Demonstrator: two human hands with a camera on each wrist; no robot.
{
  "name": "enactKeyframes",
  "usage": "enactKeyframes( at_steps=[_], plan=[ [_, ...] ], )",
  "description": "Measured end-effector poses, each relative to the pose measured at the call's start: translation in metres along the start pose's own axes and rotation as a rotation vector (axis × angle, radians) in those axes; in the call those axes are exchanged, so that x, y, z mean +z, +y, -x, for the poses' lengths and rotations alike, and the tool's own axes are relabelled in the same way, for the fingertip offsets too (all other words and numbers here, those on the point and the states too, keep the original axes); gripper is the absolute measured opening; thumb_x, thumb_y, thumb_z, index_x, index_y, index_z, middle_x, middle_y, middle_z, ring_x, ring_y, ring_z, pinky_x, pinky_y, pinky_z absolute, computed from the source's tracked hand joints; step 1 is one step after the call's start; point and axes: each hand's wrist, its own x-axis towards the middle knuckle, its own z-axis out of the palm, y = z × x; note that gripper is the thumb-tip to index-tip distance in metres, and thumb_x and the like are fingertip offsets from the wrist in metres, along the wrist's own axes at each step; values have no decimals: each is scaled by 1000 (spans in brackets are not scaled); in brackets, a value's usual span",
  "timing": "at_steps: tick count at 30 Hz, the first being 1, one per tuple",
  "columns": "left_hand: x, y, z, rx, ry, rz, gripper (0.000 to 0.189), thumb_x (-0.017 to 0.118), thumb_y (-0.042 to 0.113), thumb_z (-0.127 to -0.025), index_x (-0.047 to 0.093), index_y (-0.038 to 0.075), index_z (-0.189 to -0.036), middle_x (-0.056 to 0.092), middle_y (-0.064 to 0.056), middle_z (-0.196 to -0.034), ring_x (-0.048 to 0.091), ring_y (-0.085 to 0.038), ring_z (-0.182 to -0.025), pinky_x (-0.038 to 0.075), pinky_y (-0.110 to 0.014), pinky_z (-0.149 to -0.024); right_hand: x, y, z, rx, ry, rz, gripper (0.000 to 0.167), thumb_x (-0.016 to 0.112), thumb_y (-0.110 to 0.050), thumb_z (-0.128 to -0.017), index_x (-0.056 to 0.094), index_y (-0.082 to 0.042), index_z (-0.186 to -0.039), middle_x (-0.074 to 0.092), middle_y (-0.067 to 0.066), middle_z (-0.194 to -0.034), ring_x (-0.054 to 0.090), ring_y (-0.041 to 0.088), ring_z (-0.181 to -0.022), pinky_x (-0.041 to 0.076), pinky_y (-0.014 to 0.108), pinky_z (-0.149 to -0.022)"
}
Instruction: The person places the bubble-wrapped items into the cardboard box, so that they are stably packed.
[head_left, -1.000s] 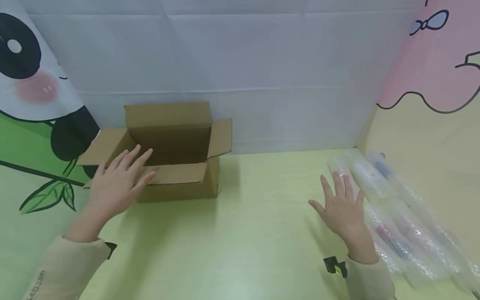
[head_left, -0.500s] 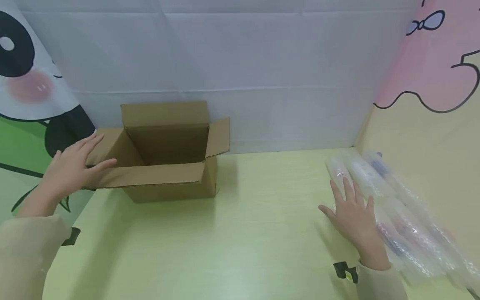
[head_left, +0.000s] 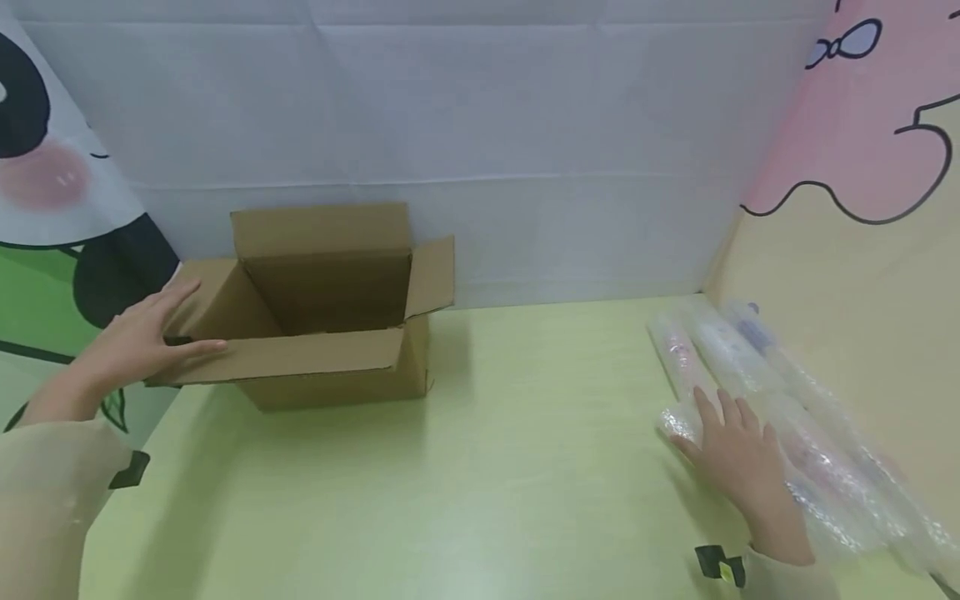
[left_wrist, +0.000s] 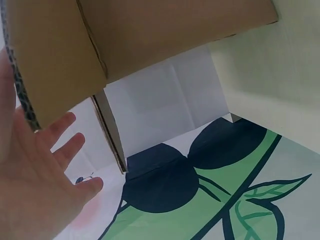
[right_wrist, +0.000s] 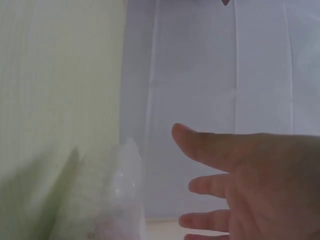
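A cardboard box [head_left: 337, 392] stands with its flaps spread on the table's left side. My left hand [head_left: 123, 354] is at its front left corner, the thumb over the front flap [head_left: 307, 357]. In the left wrist view, the corner of a flap [left_wrist: 55, 65] comes between the thumb and the loosely spread fingers of the left hand [left_wrist: 40, 195]. On the right, my right hand [head_left: 742, 467], fingers extended and apart, hovers over several long bubble-wrapped packages [head_left: 817, 454]. From the right wrist, a clear wrapped package [right_wrist: 112, 195] shows below the thumb, and the palm holds nothing.
A pale yellow-green table [head_left: 525, 467] lies between box and packages. Behind stands a white cloth wall [head_left: 525, 125]. Printed panels flank both sides, green on the left and a pink one [head_left: 825, 150] on the right.
My left hand has moved left from over the box's front flap to its left corner. My right hand has moved right and toward me, over the wrapped packages.
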Motion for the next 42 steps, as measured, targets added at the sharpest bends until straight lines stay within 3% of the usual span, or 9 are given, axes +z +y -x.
enactKeyframes(
  at_steps=[7, 11, 17, 30, 36, 42],
  plan=[
    [8, -11, 3, 30, -5, 23, 102, 70, 42, -85, 4, 13, -157, 5, -28, -160, -1, -57, -143, 10, -81, -99, 5, 16, 5, -16, -55, -76, 78, 64, -33, -91, 28, 9, -146, 41, 41, -133, 43, 61, -116, 44, 68, -88],
    [11, -14, 2, 32, -23, 41, 106, 74, 40, -83, 2, 14, -157, 4, -29, -160, -2, -56, -143, 12, -82, -98, 6, 24, 8, -9, -100, -113, 78, 65, -30, -90, 28, 13, -143, 43, 43, -128, 46, 61, -111, 46, 66, -86],
    [15, -18, -1, 43, -47, 55, 110, 75, 37, -82, -1, 12, -156, 1, -30, -159, -2, -56, -143, 12, -80, -99, 10, 33, 11, -47, -84, -112, 74, 67, -26, -87, 33, 17, -138, 51, 42, -115, 54, 57, -101, 48, 62, -83],
    [28, -26, 0, 50, 19, 84, 113, 79, 35, -78, 3, 2, -155, 6, -34, -157, 6, -57, -142, 17, -79, -98, 12, 37, 12, -33, -122, -169, 73, 71, -23, -83, 39, 13, -137, 60, 28, -104, 60, 44, -92, 50, 61, -77],
    [34, -20, 1, 34, 38, 115, 113, 80, 34, -76, 6, -1, -154, 7, -37, -155, 12, -59, -139, 21, -78, -97, 13, 39, 11, -45, -108, -152, 73, 73, -22, -81, 40, 14, -135, 60, 22, -98, 60, 38, -87, 51, 58, -76],
    [41, -4, -2, 33, 64, 141, 112, 83, 33, -74, 12, -1, -154, 13, -37, -153, 17, -58, -137, 22, -77, -98, 14, 40, 12, -37, -105, -143, 73, 74, -21, -80, 40, 14, -135, 60, 19, -95, 60, 36, -86, 51, 57, -76]
  ],
)
